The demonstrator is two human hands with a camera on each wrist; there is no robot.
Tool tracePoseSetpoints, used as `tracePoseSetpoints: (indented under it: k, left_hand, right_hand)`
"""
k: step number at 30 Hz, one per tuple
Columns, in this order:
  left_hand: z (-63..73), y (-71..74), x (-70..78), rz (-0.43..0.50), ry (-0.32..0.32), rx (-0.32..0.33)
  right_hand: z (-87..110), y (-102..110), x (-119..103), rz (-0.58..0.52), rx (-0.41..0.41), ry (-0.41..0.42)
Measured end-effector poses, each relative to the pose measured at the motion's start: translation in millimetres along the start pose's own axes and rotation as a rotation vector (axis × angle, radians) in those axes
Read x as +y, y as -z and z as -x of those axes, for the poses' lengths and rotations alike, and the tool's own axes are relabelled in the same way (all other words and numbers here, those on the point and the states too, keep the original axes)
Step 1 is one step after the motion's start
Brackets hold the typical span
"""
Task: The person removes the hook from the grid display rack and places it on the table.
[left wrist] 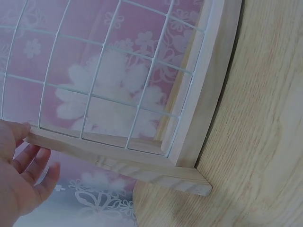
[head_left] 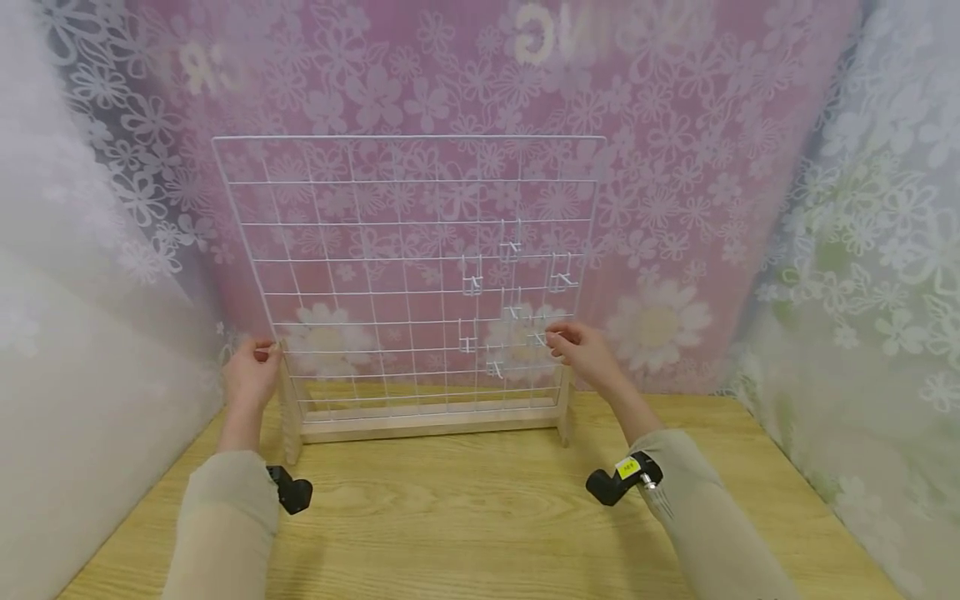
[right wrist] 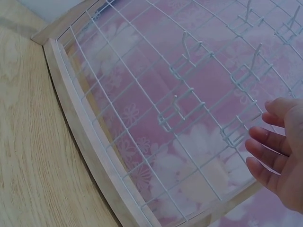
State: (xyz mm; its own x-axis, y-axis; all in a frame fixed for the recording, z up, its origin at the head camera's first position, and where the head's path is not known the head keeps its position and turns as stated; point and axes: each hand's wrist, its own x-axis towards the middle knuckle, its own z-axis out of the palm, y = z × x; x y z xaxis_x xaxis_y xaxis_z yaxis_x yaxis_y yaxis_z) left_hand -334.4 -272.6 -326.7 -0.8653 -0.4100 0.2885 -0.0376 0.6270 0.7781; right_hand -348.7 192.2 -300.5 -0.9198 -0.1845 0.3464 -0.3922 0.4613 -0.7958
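Note:
A white wire grid panel (head_left: 397,292) stands in a pale wooden stand (head_left: 427,423). My left hand (head_left: 253,371) is at its left edge, its thumb and fingers gripping the top end of the wooden side post (left wrist: 80,146). Several white wire hooks (head_left: 472,285) hang on the grid's right half. At the lower right, the thumb and index finger of my right hand (head_left: 588,354) come together at the prong of one hook (head_left: 538,339); its other fingers are loosely bent. In the right wrist view that hook's base (right wrist: 232,137) lies against the grid, close to the fingertips.
The stand rests on a wood-grain tabletop (head_left: 427,517). Behind it hangs a pink floral curtain (head_left: 675,208), with pale floral sheets (head_left: 885,275) along the sides. Each sleeved wrist wears a black camera, including one (head_left: 615,483) on the right.

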Motion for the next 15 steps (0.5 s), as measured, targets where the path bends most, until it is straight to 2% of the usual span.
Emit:
tracePoseSetpoints:
  k: [8,15]
  left_hand:
    - [2.7,-5.9,0.5,0.055,0.001,0.058]
    - [4.7,-8.5,1.2,0.077,0.011,0.094]
  right_hand:
    - [2.2,-0.8,1.1,0.054,-0.036,-0.009]
    - [1.7,-2.8,-1.8,-0.021,-0.044,-0.029]
